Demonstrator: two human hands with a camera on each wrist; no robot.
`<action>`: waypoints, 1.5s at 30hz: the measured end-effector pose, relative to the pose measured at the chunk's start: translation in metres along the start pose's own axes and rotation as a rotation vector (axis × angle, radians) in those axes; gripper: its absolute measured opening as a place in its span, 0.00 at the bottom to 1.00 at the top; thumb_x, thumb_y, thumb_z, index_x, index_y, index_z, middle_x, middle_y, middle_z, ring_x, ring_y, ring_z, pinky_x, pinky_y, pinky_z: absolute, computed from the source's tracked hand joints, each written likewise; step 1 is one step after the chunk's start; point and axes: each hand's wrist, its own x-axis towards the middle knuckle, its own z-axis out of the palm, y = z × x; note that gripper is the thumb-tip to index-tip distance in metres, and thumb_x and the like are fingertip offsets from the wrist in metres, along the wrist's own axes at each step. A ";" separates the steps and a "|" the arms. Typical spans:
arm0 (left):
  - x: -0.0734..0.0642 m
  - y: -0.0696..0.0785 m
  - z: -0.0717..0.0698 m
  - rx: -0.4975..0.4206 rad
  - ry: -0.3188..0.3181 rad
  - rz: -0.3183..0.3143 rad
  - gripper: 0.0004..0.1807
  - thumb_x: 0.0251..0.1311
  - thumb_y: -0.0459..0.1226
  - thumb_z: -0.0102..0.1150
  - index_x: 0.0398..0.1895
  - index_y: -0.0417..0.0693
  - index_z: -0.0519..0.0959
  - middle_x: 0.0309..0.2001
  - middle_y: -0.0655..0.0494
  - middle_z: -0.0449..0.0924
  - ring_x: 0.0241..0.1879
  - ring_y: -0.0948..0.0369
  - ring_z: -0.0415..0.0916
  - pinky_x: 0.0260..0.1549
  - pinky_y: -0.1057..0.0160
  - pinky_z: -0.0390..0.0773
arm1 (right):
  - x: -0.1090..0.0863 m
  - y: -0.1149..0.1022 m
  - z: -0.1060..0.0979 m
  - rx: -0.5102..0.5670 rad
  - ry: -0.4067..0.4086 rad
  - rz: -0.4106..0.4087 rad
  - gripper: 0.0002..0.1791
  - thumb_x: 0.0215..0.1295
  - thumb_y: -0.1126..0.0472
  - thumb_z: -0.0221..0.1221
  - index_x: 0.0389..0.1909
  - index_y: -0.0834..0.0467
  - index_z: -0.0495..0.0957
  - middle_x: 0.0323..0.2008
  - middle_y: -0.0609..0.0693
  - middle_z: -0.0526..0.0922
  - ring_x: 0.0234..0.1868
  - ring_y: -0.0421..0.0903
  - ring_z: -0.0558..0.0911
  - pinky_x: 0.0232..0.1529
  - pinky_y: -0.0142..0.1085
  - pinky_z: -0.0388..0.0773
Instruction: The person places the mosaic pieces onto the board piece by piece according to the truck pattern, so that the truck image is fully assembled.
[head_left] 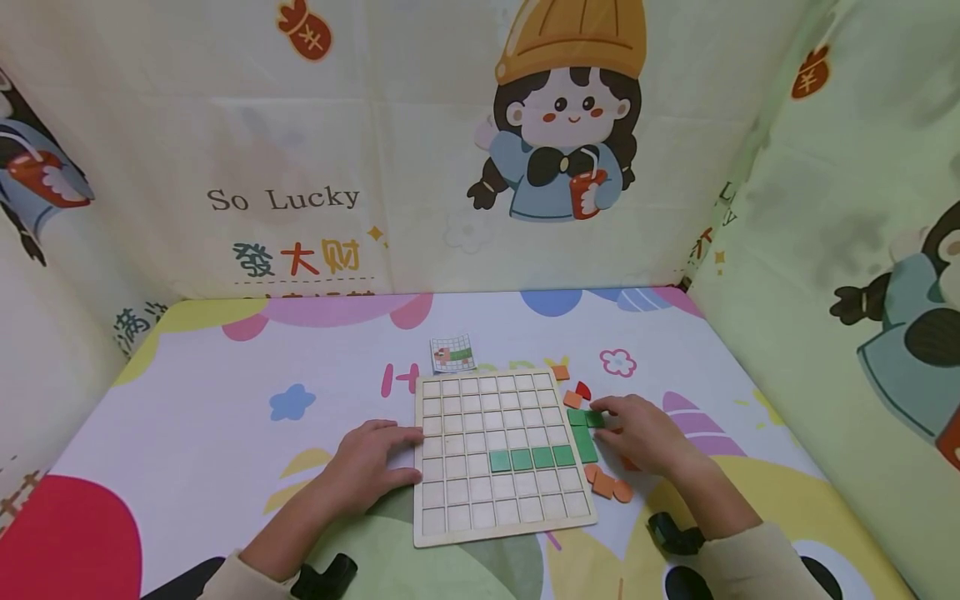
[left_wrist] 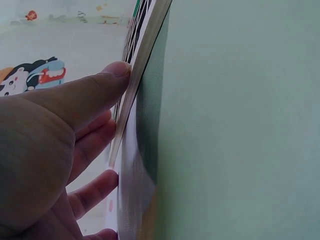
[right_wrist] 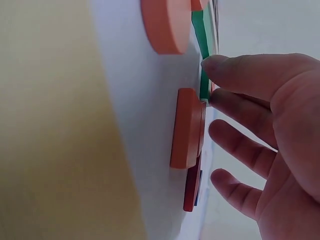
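While the left hand [head_left: 367,467] touches the board [head_left: 483,512], the right hand [head_left: 647,433] pinches a small green tile [head_left: 595,419]

The small green tile is just past the board's right edge, to the left of the right hand. That hand is much nearer to it, as the left hand is across on the board's other side. The right thumb and a finger are close together, and they seem to have the tile by its edges; the other fingers are loose. The left hand is wide, with its thumb and fingertips on the board's left edge, and it grips no tile that I can see.

Next to the small green tile is a second green square [head_left: 576,417]. On the near side of both is a long green piece [head_left: 584,444]. Its long way runs from far to near, beside the board's right edge, across the way the green row [head_left: 521,460] goes.

Now count. One board. Four green tiles in the row, which ends at the board's right side. Three loose green pieces. Six orange pieces [head_left: 603,485] that I can see, one partly under the right hand; more could be hidden. One red piece [head_left: 583,390]. One picture card [head_left: 453,358], on the bench [head_left: 210,417] past the board.
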 end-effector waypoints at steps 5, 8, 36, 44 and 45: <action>0.000 0.000 0.000 0.001 -0.001 0.001 0.27 0.53 0.43 0.76 0.58 0.51 0.82 0.57 0.57 0.81 0.62 0.45 0.68 0.60 0.41 0.66 | 0.000 0.000 0.000 -0.009 -0.009 -0.003 0.22 0.61 0.61 0.68 0.56 0.60 0.81 0.49 0.54 0.82 0.49 0.55 0.77 0.48 0.51 0.80; 0.000 0.000 0.000 0.001 0.000 0.004 0.27 0.53 0.43 0.76 0.58 0.51 0.82 0.57 0.57 0.81 0.62 0.45 0.68 0.60 0.41 0.66 | 0.000 -0.001 0.000 -0.006 -0.015 0.008 0.20 0.61 0.62 0.68 0.55 0.60 0.81 0.48 0.53 0.82 0.49 0.54 0.77 0.48 0.50 0.81; 0.000 0.001 -0.001 -0.007 0.004 0.004 0.27 0.53 0.43 0.75 0.58 0.49 0.82 0.56 0.56 0.81 0.63 0.45 0.68 0.60 0.41 0.66 | 0.000 0.000 0.002 0.032 -0.016 0.026 0.19 0.61 0.63 0.68 0.54 0.59 0.82 0.48 0.53 0.82 0.49 0.54 0.78 0.48 0.50 0.81; 0.000 0.001 -0.002 -0.005 0.006 0.010 0.26 0.53 0.42 0.75 0.58 0.50 0.83 0.55 0.55 0.81 0.62 0.44 0.68 0.60 0.40 0.66 | 0.000 -0.002 0.000 0.039 -0.027 0.059 0.18 0.61 0.64 0.68 0.53 0.60 0.82 0.46 0.52 0.83 0.48 0.53 0.77 0.44 0.46 0.83; 0.000 0.002 -0.002 -0.004 0.007 0.010 0.26 0.53 0.42 0.75 0.58 0.50 0.83 0.55 0.55 0.81 0.62 0.44 0.68 0.60 0.40 0.66 | 0.000 -0.002 -0.001 0.038 -0.028 0.060 0.18 0.61 0.64 0.68 0.52 0.60 0.82 0.45 0.52 0.83 0.47 0.53 0.77 0.43 0.45 0.83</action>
